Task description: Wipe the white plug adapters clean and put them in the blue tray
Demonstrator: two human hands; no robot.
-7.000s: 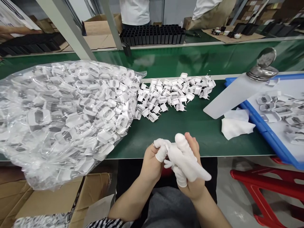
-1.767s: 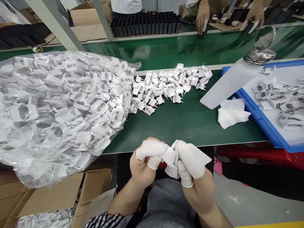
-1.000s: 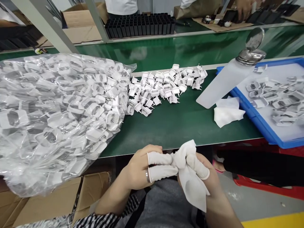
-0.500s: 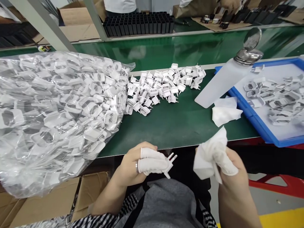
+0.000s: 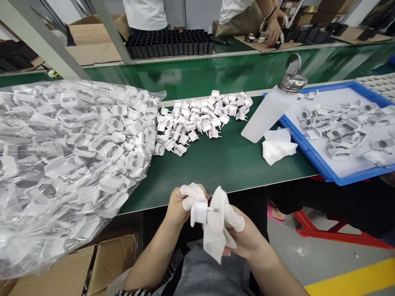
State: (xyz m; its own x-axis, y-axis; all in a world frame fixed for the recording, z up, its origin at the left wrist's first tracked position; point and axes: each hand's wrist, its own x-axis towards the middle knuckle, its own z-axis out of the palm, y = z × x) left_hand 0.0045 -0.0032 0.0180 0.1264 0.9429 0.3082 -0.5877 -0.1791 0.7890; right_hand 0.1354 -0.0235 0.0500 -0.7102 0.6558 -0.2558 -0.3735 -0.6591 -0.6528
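Observation:
My left hand (image 5: 189,201), with white finger cots on its fingers, grips a white two-pin plug housing (image 5: 199,213) in front of the table edge. The pins point right. In my right hand (image 5: 239,228), also with finger cots, is a folded white wipe (image 5: 216,230). The wipe touches or overlaps the pin ends; exactly how is hidden. Beyond my hands a heap of white plug housings (image 5: 197,117) lies on the green table (image 5: 191,172). Right of that heap a frosted bottle with a metal top (image 5: 267,113) stands by more white wipes (image 5: 279,151).
A large clear bag of plug housings (image 5: 77,156) covers the left side. At the right is a blue-rimmed tray (image 5: 308,156) holding more housings. Cardboard boxes (image 5: 58,271) sit below left. Across the green barrier are black holders (image 5: 169,43) and a co-worker's hand (image 5: 274,31).
My right hand has moved left with the wipe and met the plug housing in my left hand. The housing has turned so its pins face the wipe. The view has swung slightly right.

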